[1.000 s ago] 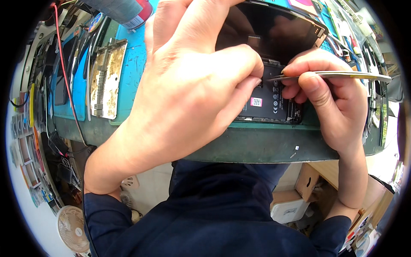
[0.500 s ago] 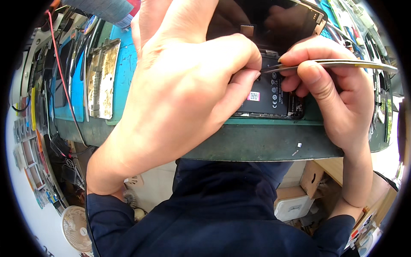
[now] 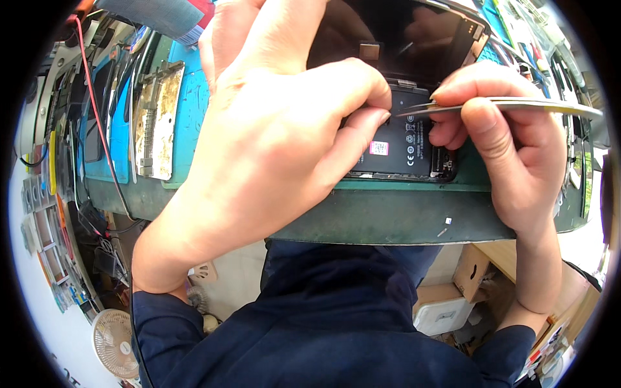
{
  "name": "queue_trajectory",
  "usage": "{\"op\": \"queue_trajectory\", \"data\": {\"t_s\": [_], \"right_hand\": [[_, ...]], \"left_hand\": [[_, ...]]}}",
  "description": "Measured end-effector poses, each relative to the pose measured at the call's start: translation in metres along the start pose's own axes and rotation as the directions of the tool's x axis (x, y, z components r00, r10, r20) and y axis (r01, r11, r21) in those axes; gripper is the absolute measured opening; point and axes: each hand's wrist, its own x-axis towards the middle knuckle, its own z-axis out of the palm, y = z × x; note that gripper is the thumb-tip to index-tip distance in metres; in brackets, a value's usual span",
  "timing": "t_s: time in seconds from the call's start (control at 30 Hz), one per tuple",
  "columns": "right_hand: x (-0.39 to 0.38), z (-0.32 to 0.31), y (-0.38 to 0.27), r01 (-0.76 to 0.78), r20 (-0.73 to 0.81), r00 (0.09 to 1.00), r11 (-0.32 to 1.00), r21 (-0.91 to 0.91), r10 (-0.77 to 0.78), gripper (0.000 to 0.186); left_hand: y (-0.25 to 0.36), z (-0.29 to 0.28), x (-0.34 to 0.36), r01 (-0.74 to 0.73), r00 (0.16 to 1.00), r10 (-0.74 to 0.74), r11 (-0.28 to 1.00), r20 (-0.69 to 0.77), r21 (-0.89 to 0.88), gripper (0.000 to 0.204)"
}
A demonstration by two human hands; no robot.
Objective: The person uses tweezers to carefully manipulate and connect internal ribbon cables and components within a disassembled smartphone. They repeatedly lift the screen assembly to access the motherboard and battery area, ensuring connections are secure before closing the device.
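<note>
An opened phone (image 3: 394, 165) lies on the bench, its black battery (image 3: 414, 139) exposed and marked by a small pink-edged label. Beyond it stretches the dark glossy screen panel (image 3: 414, 55). Over the phone's left part hovers my left hand (image 3: 278, 129), thumb and forefinger pinched together; a tiny dark bit shows at the thumb tip, too small to name. My right hand (image 3: 508, 142) is closed around metal tweezers (image 3: 537, 107), its curled fingers by the phone's right end. The tweezers' points aim left, close to my left fingertips but apart from them.
A worn metal plate fixture (image 3: 155, 123) stands on the blue-green mat (image 3: 194, 139) at left, with a red cable (image 3: 95, 110) beside it. Two tiny scraps (image 3: 445, 226) lie near the bench's front edge. Tools crowd both sides. A fan (image 3: 116, 343) stands lower left.
The tweezers' points have drawn back a little to the right from my left fingertips. My right hand has shifted slightly right and nearer me; my left hand keeps its pinch.
</note>
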Motion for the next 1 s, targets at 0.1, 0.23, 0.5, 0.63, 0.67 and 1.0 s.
{"op": "queue_trajectory", "data": {"t_s": [0.1,0.23,0.5,0.63,0.67,1.0], "right_hand": [[0.004,0.001,-0.005,-0.012,0.047,0.999,0.996,-0.083,0.016,0.029],[0.008,0.0,-0.008,0.068,0.095,0.994,0.981,-0.181,-0.051,0.024],[0.012,0.003,-0.013,0.111,0.11,0.99,0.952,-0.286,-0.083,0.024],[0.017,0.003,-0.018,0.169,0.155,0.981,0.912,-0.373,-0.119,0.024],[0.019,0.002,-0.019,0.207,0.184,0.973,0.891,-0.405,-0.142,0.024],[0.021,0.01,-0.045,0.043,0.162,0.985,0.845,-0.533,0.053,0.025]], "left_hand": [[-0.001,-0.001,-0.001,0.01,1.0,-0.01,1.0,-0.015,0.003,0.008],[0.0,-0.003,-0.003,0.022,0.999,-0.023,1.0,-0.04,-0.004,0.008],[0.0,-0.001,-0.004,0.054,0.996,-0.057,0.997,-0.061,-0.048,0.008],[-0.002,0.003,-0.006,0.073,0.996,-0.079,0.989,-0.044,-0.132,0.008],[-0.004,0.011,-0.01,0.087,0.995,-0.095,0.977,-0.033,-0.197,0.009],[-0.019,0.031,-0.014,-0.079,0.988,0.067,0.994,-0.138,-0.08,0.01]]}}
